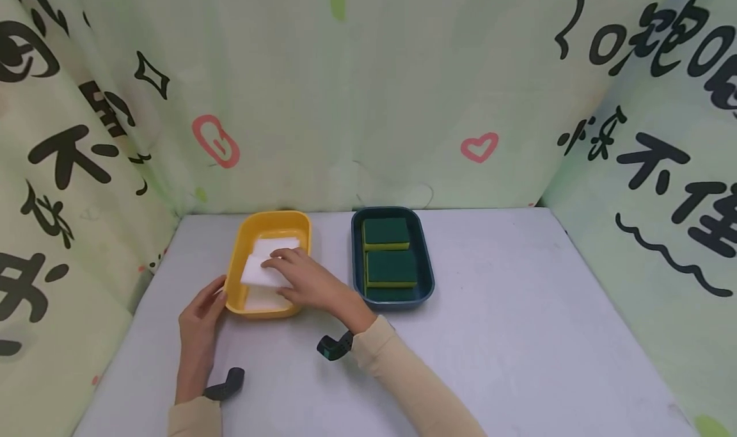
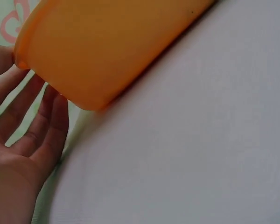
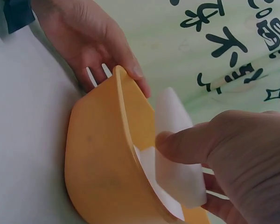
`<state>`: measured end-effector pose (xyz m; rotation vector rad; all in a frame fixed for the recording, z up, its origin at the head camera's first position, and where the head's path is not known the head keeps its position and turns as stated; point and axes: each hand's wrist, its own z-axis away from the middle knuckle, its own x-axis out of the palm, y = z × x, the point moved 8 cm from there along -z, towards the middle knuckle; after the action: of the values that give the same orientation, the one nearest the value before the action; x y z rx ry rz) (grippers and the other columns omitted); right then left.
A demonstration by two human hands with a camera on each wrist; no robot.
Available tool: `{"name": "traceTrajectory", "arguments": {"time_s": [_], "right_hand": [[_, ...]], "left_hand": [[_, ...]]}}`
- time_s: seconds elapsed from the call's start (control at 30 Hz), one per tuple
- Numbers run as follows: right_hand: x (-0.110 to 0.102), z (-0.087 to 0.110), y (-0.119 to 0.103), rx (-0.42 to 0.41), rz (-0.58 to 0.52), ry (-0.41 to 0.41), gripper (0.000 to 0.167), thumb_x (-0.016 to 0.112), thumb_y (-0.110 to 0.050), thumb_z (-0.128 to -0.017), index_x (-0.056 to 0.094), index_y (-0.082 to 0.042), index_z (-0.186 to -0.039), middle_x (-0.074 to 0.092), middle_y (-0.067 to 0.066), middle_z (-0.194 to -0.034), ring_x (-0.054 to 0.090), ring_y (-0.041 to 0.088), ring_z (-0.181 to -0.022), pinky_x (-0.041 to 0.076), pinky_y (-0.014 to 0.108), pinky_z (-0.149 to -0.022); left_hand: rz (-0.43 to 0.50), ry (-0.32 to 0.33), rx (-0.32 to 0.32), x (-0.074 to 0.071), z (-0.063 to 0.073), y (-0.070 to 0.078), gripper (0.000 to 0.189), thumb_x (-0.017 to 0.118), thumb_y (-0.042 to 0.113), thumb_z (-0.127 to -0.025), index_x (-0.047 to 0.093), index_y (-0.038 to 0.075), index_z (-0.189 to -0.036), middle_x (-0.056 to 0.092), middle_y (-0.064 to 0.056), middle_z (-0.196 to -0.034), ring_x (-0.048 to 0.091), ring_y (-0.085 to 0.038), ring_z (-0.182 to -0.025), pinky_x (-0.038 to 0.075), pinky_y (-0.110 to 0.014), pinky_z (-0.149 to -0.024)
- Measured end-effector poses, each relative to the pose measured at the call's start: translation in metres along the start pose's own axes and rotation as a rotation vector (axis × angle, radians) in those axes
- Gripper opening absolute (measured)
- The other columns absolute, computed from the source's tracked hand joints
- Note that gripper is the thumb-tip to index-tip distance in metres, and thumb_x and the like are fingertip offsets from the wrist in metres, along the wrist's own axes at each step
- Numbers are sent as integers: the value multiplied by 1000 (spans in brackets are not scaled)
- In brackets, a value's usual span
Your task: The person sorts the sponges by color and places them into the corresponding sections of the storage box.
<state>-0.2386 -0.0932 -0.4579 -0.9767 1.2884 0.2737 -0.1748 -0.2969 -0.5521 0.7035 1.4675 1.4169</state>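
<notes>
My right hand is over the yellow tray, pinching a white foam block between thumb and fingers. In the right wrist view that white block stands tilted above the tray's rim, the thumb flat on its near face. More white blocks lie underneath inside the tray. My left hand is at the tray's left side. Its fairly straight fingers touch the outer wall in the left wrist view, their tips partly hidden behind it.
To the right of the yellow tray stands a dark blue tray with several green-and-yellow scouring sponges in it. Both trays are near the back edge of the white table. A printed curtain encloses the back and sides.
</notes>
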Motion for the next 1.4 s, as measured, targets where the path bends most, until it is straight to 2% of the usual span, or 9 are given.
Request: {"name": "traceTrajectory", "arguments": {"time_s": [0.23,0.33,0.53,0.7,0.87,1.0,1.13,1.27,1.4], "right_hand": [[12,-14,6,38,39,-87,49,70,-23,-101,56,-21,-148,50,3,-157,46,20,-142,43,27,-122],[16,-17,8,36,65,-105,48,70,-23,-100,57,-20,-147,52,2,-156,47,20,-142,42,27,-123],[23,-20,13,34,118,-130,45,72,-23,-99,61,-21,-143,56,-1,-153,50,19,-138,43,25,-120],[28,-21,14,16,182,-131,43,73,-24,-99,63,-20,-140,59,-1,-150,54,20,-133,47,24,-116],[29,-24,13,-7,242,-125,42,73,-23,-99,63,-21,-140,61,-1,-148,56,20,-130,48,24,-113],[32,-26,11,-12,269,-136,44,72,-24,-99,62,-22,-141,60,-1,-150,56,20,-131,49,24,-113],[30,-28,12,-20,295,-134,45,72,-28,-99,62,-21,-142,59,1,-152,54,21,-134,47,27,-116],[23,-27,15,-5,283,-140,47,71,-31,-100,61,-21,-144,56,3,-154,52,22,-138,45,29,-120],[8,-19,23,15,215,-126,45,70,-29,-101,61,-20,-144,57,3,-153,52,23,-137,47,32,-118]], "left_hand": [[-11,-71,-39,-1,2,1,54,61,48,-103,53,31,-154,48,4,-162,49,2,-131,44,1,-99],[27,-113,-56,2,5,1,56,63,42,-104,50,28,-156,46,1,-163,51,2,-129,45,0,-98],[120,-150,-90,6,6,2,57,66,34,-104,48,24,-157,44,-2,-161,53,0,-127,48,-2,-96],[233,-152,-146,9,6,-1,58,68,27,-102,48,21,-157,43,-1,-160,53,-3,-130,51,-5,-97],[261,-128,-175,7,6,-4,59,68,24,-102,48,22,-157,44,0,-160,53,-4,-131,52,-7,-97],[272,-113,-181,4,6,-5,59,69,23,-102,48,21,-157,45,0,-158,54,-3,-129,53,-7,-96],[288,-121,-155,4,4,-3,60,70,23,-101,49,17,-156,49,3,-152,58,0,-124,55,-9,-96],[287,-185,-145,4,1,-2,64,72,27,-100,46,15,-158,48,5,-151,60,3,-120,56,-11,-96],[309,-278,-130,4,-2,1,67,70,27,-101,42,9,-159,50,8,-146,62,3,-119,58,-17,-99]]}}
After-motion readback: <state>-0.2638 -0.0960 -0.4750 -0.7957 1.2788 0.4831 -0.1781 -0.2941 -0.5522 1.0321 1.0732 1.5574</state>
